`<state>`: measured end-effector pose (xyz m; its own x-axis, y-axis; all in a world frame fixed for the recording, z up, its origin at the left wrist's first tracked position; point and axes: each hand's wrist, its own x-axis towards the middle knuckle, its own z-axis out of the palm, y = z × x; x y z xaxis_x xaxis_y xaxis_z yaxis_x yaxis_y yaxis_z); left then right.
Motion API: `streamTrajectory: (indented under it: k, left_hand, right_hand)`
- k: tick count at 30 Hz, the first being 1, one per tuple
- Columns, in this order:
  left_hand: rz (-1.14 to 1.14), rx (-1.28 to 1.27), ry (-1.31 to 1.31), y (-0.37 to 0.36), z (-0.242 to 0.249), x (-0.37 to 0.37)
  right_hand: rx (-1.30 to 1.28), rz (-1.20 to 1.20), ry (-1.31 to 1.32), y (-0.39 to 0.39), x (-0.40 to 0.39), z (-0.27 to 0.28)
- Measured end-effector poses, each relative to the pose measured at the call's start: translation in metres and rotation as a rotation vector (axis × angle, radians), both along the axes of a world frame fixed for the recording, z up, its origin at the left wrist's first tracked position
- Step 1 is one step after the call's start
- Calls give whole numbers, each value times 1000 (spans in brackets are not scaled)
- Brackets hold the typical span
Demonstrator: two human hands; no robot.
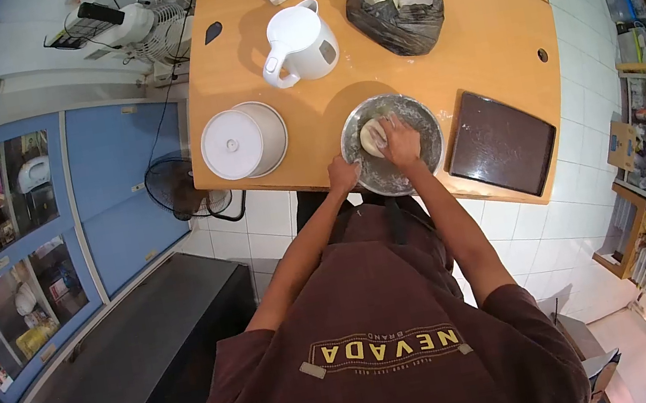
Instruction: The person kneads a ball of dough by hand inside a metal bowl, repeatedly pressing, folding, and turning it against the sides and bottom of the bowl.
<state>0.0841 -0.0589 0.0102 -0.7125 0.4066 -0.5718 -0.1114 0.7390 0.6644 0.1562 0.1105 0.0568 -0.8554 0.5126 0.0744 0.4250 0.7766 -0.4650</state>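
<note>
Two bare hands work at a metal bowl (422, 121), which stands near the front edge of the wooden table (482, 30). Inside it, toward the left part, lies a round piece of pale dough (370, 139). The right hand (401, 141) presses on the dough from its right side; its fingers are partly open, a little bent, and not closed around it. The left hand (345, 174) is at the bowl's left rim with bent fingers; whether they grip it, I cannot tell. Just beside the bowl, on the right, lies a dark tray (501, 143); on the left stands a white lidded container (232, 145).
</note>
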Motion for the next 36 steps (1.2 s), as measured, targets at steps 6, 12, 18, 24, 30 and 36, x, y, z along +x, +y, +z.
streamTrajectory:
  k: [6, 12, 18, 24, 30, 36]
  left_hand:
    - [52, -38, 31, 0, -7, 1]
    - [-28, -44, 40, -1, 17, -14]
    - [-46, -66, 23, -1, 9, -16]
    - [72, -27, -72, 3, 20, -20]
    - [85, 7, -18, 4, 16, -11]
    - [99, -97, -51, 4, 7, -12]
  right_hand:
    - [204, 97, -25, 13, -17, 7]
    - [11, 212, 127, 1, -21, -27]
    - [-42, 96, -10, 0, -45, -30]
    - [-149, 65, -140, 12, -69, -31]
    - [-241, -41, -228, 15, -63, -24]
    - [-442, -414, -360, 16, -40, -23]
